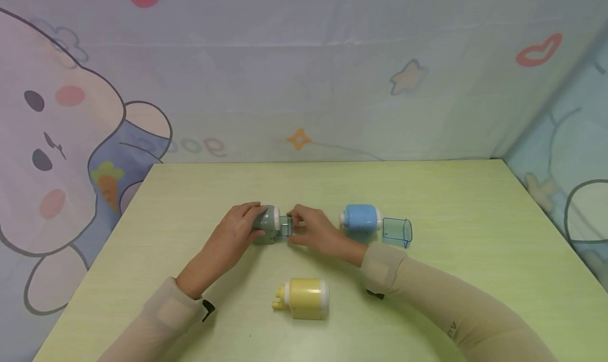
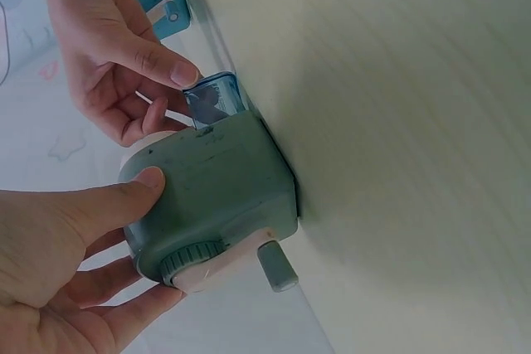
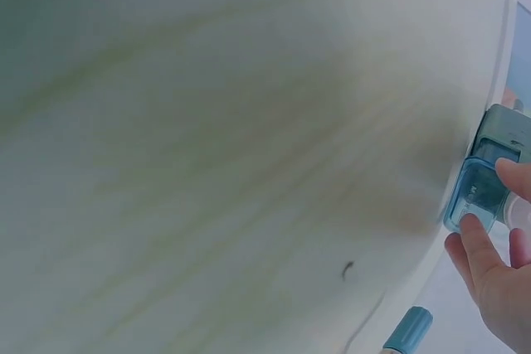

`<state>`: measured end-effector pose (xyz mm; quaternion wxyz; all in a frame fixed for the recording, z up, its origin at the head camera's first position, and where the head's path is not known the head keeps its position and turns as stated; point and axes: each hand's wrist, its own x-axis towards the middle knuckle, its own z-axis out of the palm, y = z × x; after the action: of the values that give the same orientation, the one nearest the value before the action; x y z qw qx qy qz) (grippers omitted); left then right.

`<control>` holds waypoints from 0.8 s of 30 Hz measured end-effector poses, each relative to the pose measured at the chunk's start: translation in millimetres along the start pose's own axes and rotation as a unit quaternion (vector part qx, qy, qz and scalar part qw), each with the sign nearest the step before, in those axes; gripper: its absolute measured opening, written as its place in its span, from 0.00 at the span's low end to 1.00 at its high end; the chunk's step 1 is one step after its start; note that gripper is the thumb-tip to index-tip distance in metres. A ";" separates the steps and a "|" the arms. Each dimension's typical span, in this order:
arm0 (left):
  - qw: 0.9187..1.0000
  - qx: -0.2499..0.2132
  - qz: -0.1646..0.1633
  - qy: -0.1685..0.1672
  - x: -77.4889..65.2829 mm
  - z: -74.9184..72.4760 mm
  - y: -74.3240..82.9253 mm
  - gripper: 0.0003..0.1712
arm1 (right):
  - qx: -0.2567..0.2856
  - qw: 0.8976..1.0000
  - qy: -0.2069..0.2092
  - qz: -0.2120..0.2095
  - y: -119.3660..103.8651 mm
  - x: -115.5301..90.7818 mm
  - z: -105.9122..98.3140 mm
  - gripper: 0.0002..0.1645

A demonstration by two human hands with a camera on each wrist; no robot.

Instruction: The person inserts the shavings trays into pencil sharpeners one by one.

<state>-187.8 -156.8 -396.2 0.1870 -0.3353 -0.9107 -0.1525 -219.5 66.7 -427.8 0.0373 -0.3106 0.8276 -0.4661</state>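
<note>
A green hand-crank pencil sharpener point(image 1: 266, 226) lies on its side on the table. My left hand point(image 1: 236, 229) grips its body, with the thumb point(image 2: 137, 196) across one face in the left wrist view. Its crank handle point(image 2: 277, 267) points away from my right hand. At the other end, a clear blue shavings drawer point(image 2: 216, 99) sticks partly out of the green body. My right hand point(image 1: 317, 231) pinches this drawer between thumb and fingers. In the right wrist view, a fingertip point(image 3: 471, 225) lies against the clear drawer wall.
To the right lies a blue sharpener point(image 1: 361, 218) with a separate clear drawer point(image 1: 397, 233) beside it. A yellow sharpener point(image 1: 307, 298) lies nearer the front of the table point(image 1: 451, 203). A printed cloth point(image 1: 332, 77) hangs behind the table's far edge.
</note>
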 end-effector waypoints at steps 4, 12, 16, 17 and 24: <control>1.000 -0.002 0.000 0.002 -0.3 0.4 -0.1 0.30 | -0.014 1.000 -0.002 0.002 0.6 1.6 1.3 0.20; 1.000 -0.004 0.003 0.003 -0.5 0.3 0.3 0.30 | -0.043 0.999 -0.004 -0.005 -0.1 4.6 3.1 0.20; 1.000 -0.002 0.007 0.005 -0.3 0.3 0.5 0.30 | -0.038 0.999 -0.005 -0.004 -1.8 4.9 3.4 0.19; 1.000 0.000 0.008 0.005 -0.4 0.3 0.5 0.30 | -0.040 0.999 -0.003 -0.005 -1.7 5.3 3.5 0.20; 1.000 0.002 0.011 0.008 -1.1 0.8 -0.6 0.30 | -0.035 0.999 -0.005 -0.018 -2.9 8.6 6.3 0.20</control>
<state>-187.6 -157.6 -397.5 0.1961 -0.3436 -0.9059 -0.1513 -222.9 56.2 -427.1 0.0220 -0.3293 0.8374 -0.4356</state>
